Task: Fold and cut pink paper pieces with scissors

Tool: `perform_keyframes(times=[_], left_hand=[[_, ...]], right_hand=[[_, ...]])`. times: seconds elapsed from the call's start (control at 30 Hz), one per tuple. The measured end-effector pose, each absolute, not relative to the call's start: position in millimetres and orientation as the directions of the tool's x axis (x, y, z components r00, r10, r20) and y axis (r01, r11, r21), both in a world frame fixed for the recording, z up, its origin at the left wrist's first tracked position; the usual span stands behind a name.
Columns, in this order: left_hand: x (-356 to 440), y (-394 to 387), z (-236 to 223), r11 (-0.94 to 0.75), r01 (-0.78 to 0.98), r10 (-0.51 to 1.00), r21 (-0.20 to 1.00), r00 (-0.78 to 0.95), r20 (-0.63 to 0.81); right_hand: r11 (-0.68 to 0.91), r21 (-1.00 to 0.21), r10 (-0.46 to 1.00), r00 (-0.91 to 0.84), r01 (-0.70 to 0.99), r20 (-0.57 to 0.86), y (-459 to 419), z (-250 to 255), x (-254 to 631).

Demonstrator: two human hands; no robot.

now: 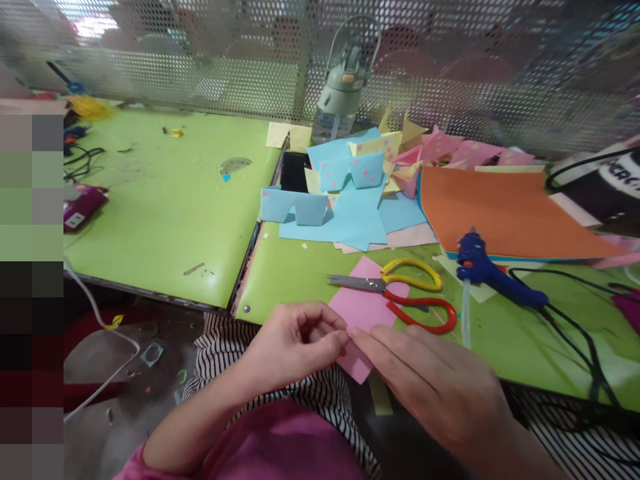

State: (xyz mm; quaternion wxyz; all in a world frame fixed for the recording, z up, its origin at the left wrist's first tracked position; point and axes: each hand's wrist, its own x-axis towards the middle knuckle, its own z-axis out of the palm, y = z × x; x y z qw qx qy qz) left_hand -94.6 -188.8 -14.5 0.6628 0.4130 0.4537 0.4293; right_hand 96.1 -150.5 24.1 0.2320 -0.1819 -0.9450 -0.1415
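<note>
My left hand (305, 339) is closed in a pinch, thumb against fingers. The fingertips of my right hand (430, 383) meet it; its fingers are pressed together and its thumb is hidden. Whatever the two hands hold between their tips is too small or covered to make out. Just beneath them lies a pink sheet of paper (350, 303), its near corner reaching past the table edge. Across that sheet rest scissors (385, 285) with one yellow and one red handle, blades pointing left and slightly apart.
A blue glue gun (500, 273) with a cord lies at right, near orange sheets (500, 210). Behind the scissors stand folded light-blue paper pieces (310, 208) on blue paper (350, 223). Farther back are a water bottle (343, 93) and a perforated metal screen (225, 60).
</note>
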Motion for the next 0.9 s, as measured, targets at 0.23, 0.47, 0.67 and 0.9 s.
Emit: perform_keyframes(times=[0.23, 0.47, 0.67, 0.9], left_hand=[[-96, -189, -15, 0.247, -0.161, 0.958, 0.956, 0.189, -0.216], [-92, -192, -11, -0.046, 0.229, 0.993, 0.972, 0.117, 0.019], [-91, -195, -8, -0.183, 0.346, 0.983, 0.920, 0.095, 0.159], [-85, -194, -9, 0.055, -0.073, 0.996, 0.996, 0.069, -0.050]], right_hand=[[0.883, -0.077, 0.430, -0.735, 0.462, 0.524, -152, 29, 94], [0.607, -0.565, 0.777, -0.566, 0.559, 0.274, -151, 28, 88], [0.365, -0.765, 0.865, -0.496, 0.530, 0.068, -152, 24, 88], [-0.145, -0.989, 0.969, -0.196, 0.029, -0.148, -164, 7, 73]])
